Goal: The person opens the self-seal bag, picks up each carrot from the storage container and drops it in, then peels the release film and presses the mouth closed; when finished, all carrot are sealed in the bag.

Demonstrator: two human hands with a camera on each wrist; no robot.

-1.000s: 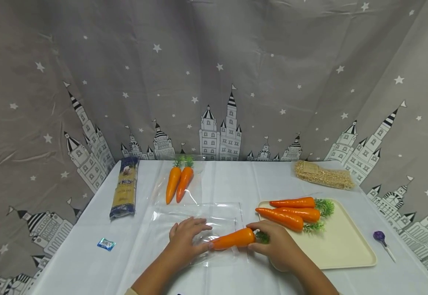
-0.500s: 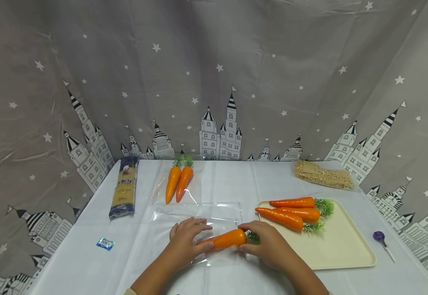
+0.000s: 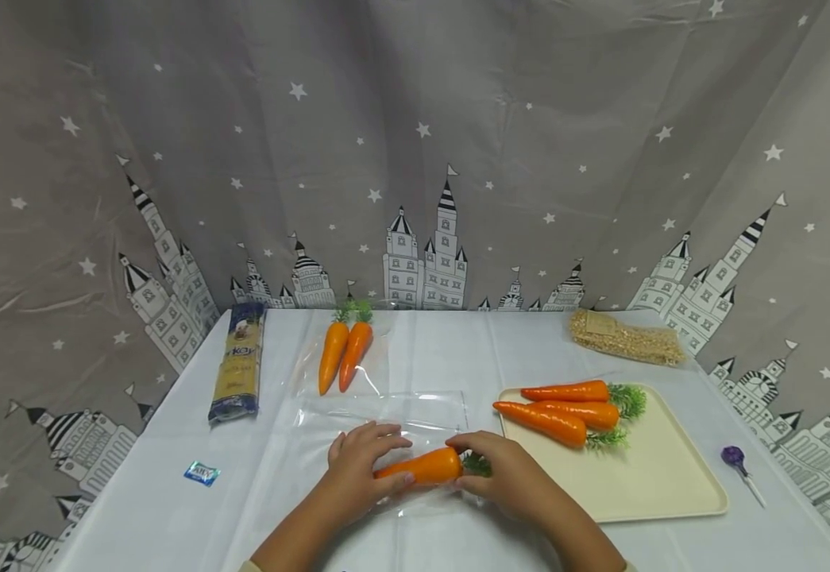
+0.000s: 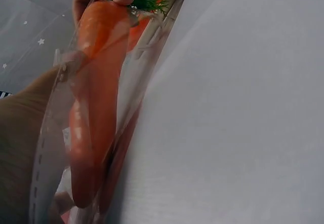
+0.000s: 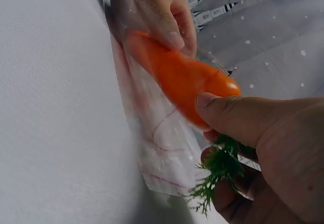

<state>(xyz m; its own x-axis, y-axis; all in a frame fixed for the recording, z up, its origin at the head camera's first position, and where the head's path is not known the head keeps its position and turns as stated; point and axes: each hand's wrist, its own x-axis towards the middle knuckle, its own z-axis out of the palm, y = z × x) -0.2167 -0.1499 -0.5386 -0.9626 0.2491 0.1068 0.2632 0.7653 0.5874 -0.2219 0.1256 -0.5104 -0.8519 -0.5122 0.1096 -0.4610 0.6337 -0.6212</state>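
An orange carrot [image 3: 425, 467] with a green leafy top lies slantwise between both hands, tip to the left. My right hand [image 3: 503, 469] pinches its thick end between thumb and fingers; the leaves [image 5: 220, 165] stick out beneath the palm in the right wrist view. My left hand [image 3: 353, 469] is curved around the mouth of a clear plastic bag [image 3: 425, 403], thumb on the near side by the carrot's tip. In the left wrist view, film covers most of the carrot [image 4: 93, 112], so its tip end is inside the bag. Some left fingertips are hidden.
Several carrots [image 3: 550, 423] lie on a cream tray [image 3: 661, 485] at right. Two bagged carrots [image 3: 333, 357] lie behind the hands. Around them are a pasta packet [image 3: 238, 365], a blue wrapped sweet [image 3: 202, 473], a bag of grains [image 3: 627, 340] and a purple lollipop [image 3: 735, 458].
My right hand has moved left with the carrot, sliding its tip further into the bag beneath my left hand. The left hand has stayed nearly in place.
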